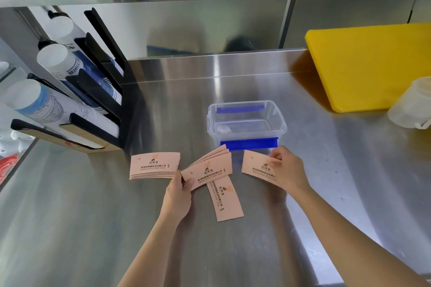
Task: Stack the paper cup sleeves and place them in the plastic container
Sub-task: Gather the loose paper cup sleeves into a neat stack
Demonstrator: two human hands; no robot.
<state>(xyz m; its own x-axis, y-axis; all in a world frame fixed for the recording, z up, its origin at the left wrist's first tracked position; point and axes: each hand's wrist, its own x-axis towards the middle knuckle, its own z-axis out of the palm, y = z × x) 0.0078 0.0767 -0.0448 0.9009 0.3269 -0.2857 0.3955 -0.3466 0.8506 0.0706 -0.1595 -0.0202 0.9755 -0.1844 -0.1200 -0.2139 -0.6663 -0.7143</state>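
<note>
Brushed, glossy steel counter; matt pink paper sleeves; clear glossy plastic container at twelve o'clock from them.

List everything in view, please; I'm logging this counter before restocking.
Pink paper cup sleeves: four groups, pink; pile left, fan in left hand, single on the counter, one under right hand.
Clear plastic container: one, blue clips, centre, empty.
Yellow cutting board: one, right rear.
Black cup dispenser rack: one, holding white cups, left.
Translucent tub: one, far right.
Steel counter: one.
Left hand: gripping the fan.
Right hand: on a sleeve.
</note>
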